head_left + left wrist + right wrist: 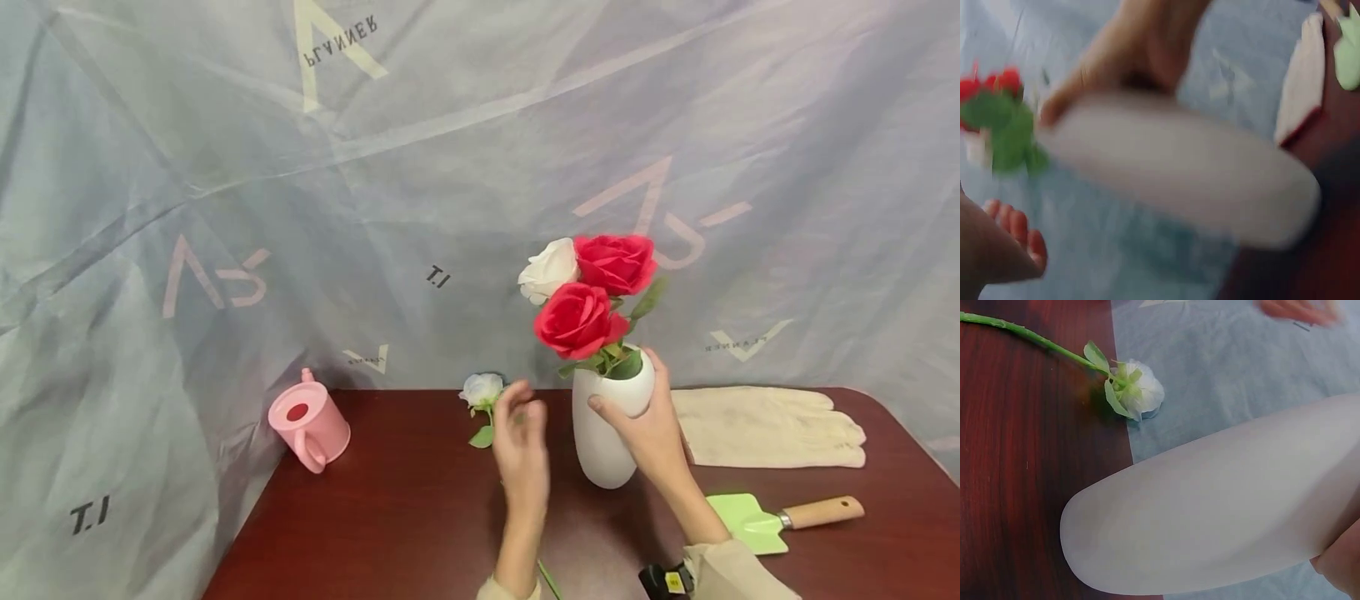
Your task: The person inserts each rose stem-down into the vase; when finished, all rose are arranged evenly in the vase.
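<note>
My right hand (654,429) grips a white vase (604,442) near its rim, thumb on the front and fingers round the far side. In the vase stand two red roses (576,321) and a white rose (549,271) with green leaves. To the left of the vase, my left hand (521,454) is raised with relaxed, slightly bent fingers and holds nothing; it is blurred. Behind it a loose pale white flower (482,390) lies on the table, its green stem (1035,339) plain in the right wrist view. The left wrist view shows the vase (1179,169) blurred and tilted.
A pink watering can (326,425) stands at the table's left edge. Cream gloves (765,427) lie at the back right, with a green trowel (750,525) with a wooden handle in front. Grey printed sheeting (450,167) hangs behind the dark red table (390,508).
</note>
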Motion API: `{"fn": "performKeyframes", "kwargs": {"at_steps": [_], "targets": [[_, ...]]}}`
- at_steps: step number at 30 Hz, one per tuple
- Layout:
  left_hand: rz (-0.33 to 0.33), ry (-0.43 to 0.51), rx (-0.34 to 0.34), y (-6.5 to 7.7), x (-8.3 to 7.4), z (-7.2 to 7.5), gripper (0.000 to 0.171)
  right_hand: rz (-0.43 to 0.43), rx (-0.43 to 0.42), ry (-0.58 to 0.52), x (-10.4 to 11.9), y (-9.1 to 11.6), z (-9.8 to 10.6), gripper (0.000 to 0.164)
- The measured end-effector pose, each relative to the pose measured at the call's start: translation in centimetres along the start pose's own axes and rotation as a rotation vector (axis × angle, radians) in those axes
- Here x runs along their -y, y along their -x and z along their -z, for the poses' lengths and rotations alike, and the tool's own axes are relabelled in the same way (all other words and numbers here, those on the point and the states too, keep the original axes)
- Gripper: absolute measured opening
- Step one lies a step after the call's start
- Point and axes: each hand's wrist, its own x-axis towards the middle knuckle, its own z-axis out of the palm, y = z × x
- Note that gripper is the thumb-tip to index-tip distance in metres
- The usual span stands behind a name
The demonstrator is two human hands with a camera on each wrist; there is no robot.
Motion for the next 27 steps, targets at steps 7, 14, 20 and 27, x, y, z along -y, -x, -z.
{"fn": "performKeyframes", "kwargs": {"at_steps": [7,14,20,27], "targets": [[0.388,-0.497,0.157,2.3,4.9,6.7,0.028,-0.004,0.008,0.017,-0.5,0.0,-0.1,0.091],[0.427,-0.731,0.225,2.3,7.7,8.0,0.035,-0.002,-0.008,0.019,-0.5,-0.2,0.1,0.090],[0.413,-0.830,0.246,2.3,9.0,8.1,0.031,-0.003,-0.008,0.007,-0.3,-0.1,0.3,0.089],[0.430,-0.860,0.270,1.2,10.1,8.7,0.023,-0.019,0.014,-0.021,0.1,0.0,0.1,0.089]]}}
